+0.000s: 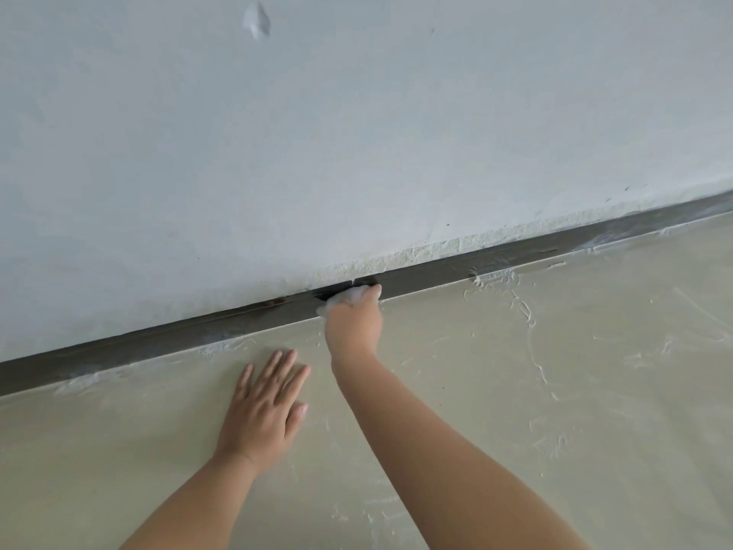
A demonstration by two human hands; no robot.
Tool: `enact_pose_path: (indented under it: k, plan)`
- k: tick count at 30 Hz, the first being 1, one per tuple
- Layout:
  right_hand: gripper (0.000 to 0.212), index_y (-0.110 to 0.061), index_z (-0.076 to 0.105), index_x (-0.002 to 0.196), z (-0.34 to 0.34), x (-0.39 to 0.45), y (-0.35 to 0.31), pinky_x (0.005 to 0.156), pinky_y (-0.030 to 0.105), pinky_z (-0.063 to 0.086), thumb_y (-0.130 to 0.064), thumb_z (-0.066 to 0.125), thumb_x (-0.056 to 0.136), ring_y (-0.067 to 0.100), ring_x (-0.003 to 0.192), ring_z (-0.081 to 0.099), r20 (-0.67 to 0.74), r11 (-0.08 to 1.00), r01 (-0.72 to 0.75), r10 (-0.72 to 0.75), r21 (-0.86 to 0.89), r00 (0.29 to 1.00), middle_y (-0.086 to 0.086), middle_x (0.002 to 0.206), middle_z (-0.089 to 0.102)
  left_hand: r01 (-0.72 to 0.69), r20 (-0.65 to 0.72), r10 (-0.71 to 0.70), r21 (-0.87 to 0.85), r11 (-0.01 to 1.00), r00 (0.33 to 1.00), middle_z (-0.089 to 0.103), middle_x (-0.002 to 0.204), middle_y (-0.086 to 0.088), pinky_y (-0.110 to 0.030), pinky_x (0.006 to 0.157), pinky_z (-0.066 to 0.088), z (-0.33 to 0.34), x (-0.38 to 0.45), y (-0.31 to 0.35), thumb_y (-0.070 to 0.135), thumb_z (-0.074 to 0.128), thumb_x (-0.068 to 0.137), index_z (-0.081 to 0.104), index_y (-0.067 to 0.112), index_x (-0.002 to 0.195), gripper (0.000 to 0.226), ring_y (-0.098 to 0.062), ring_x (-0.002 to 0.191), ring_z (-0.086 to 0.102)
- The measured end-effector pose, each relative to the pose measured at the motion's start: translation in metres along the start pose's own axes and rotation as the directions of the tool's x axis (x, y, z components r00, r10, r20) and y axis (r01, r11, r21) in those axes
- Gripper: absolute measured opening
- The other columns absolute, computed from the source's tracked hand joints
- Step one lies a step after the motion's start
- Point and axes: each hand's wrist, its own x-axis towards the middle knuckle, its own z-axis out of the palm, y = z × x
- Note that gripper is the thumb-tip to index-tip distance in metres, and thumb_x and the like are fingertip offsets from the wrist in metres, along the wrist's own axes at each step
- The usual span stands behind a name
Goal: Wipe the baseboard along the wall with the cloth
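One cloth (344, 297), one baseboard (166, 345), two hands. My right hand (354, 325) reaches forward, arm extended, fingers curled around the white cloth, pressing it against the dark baseboard at the wall (357, 133). My left hand (265, 406) lies flat on the floor (555, 391), fingers straight and spread.

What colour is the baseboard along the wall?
Dark grey-brown, with pale dusty smears; the baseboard shows best in the head view.
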Motion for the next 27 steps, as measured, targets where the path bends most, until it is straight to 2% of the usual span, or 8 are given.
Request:
enact_pose_path:
  k: [6,9,12,14,16,20,25,27]
  plan:
    - [0.035,-0.015,0.038,0.118,-0.015,-0.003,-0.011,0.038,0.001,0.031,0.003,0.026,0.09,0.007,0.062,0.048,-0.048,0.997,0.064,-0.062,0.051,0.997,0.014,0.102,0.068,0.015,-0.002,-0.015,-0.002,1.0,1.0,0.057,0.126,-0.012,-0.032,0.114,-0.001,0.001,0.0,0.0,0.041,0.008,0.098,0.044,0.015,0.122,0.05,-0.005,0.141,-0.005]
    - [0.051,-0.009,0.022,0.143,-0.043,0.003,-0.017,0.04,-0.005,0.028,0.003,0.027,0.094,0.007,0.077,0.046,-0.134,0.992,0.087,-0.074,0.095,0.988,0.003,0.106,0.062,0.007,-0.011,-0.007,0.007,1.0,1.0,0.058,0.125,-0.014,-0.031,0.114,-0.002,0.001,0.0,0.0,0.041,0.007,0.098,0.043,0.015,0.122,0.051,-0.005,0.141,-0.006]
    - [0.05,-0.004,0.024,0.141,-0.084,0.021,-0.016,0.043,-0.005,0.03,0.002,0.033,0.093,0.022,0.095,0.056,-0.343,0.986,0.122,-0.076,0.114,0.936,0.019,0.127,0.055,0.011,-0.012,-0.011,0.014,1.0,1.0,0.059,0.124,-0.015,-0.032,0.114,-0.003,0.002,-0.001,0.001,0.04,0.006,0.098,0.043,0.014,0.122,0.051,-0.005,0.141,-0.007]
    - [0.047,-0.004,0.029,0.138,-0.11,0.029,-0.007,0.042,0.0,0.034,0.002,0.037,0.091,0.022,0.083,0.054,-0.439,0.989,0.11,-0.058,0.094,0.897,0.02,0.13,0.05,-0.018,-0.014,0.019,0.013,1.0,1.0,0.06,0.122,-0.014,-0.032,0.113,-0.003,0.0,0.0,0.002,0.04,0.006,0.098,0.043,0.013,0.121,0.051,-0.004,0.141,-0.007]
    - [0.049,-0.009,0.03,0.138,-0.132,0.04,0.008,0.055,0.008,0.036,0.001,0.036,0.091,0.015,0.075,0.044,-0.489,0.995,0.088,-0.056,0.042,0.871,0.012,0.125,0.05,-0.097,-0.005,0.097,0.025,0.995,0.995,0.062,0.12,-0.013,-0.031,0.113,-0.002,-0.003,0.004,0.006,0.038,0.006,0.099,0.043,0.014,0.121,0.05,-0.005,0.142,-0.003]
    - [0.047,-0.022,0.03,0.137,-0.162,0.055,0.03,0.095,0.026,0.039,-0.005,0.028,0.093,0.012,0.106,0.039,-0.495,0.999,0.012,-0.027,-0.035,0.868,-0.002,0.127,0.049,-0.154,-0.005,0.154,0.028,0.988,0.988,0.061,0.121,-0.012,-0.03,0.113,-0.002,-0.003,0.016,0.019,0.038,0.006,0.099,0.043,0.013,0.122,0.05,-0.01,0.141,0.002]
    - [0.047,-0.031,0.043,0.108,-0.189,0.043,0.027,0.077,0.027,0.032,-0.019,0.026,0.066,0.012,0.1,0.037,-0.497,0.975,-0.014,-0.1,-0.22,0.862,0.015,0.138,0.047,-0.279,-0.073,0.278,0.005,0.96,0.958,0.063,0.119,-0.008,-0.032,0.109,0.009,0.005,0.04,0.047,0.035,0.006,0.099,0.043,0.015,0.122,0.048,-0.021,0.127,0.031]
    - [0.055,-0.027,0.038,0.129,-0.198,0.039,0.019,0.081,0.028,0.037,-0.019,0.028,0.075,0.02,0.115,0.046,-0.472,0.958,-0.032,-0.11,-0.283,0.875,0.017,0.143,0.04,-0.29,-0.111,0.285,-0.035,0.956,0.952,0.064,0.118,-0.006,-0.033,0.106,0.012,0.007,0.054,0.062,0.034,0.005,0.099,0.044,0.017,0.12,0.047,-0.019,0.119,0.039]
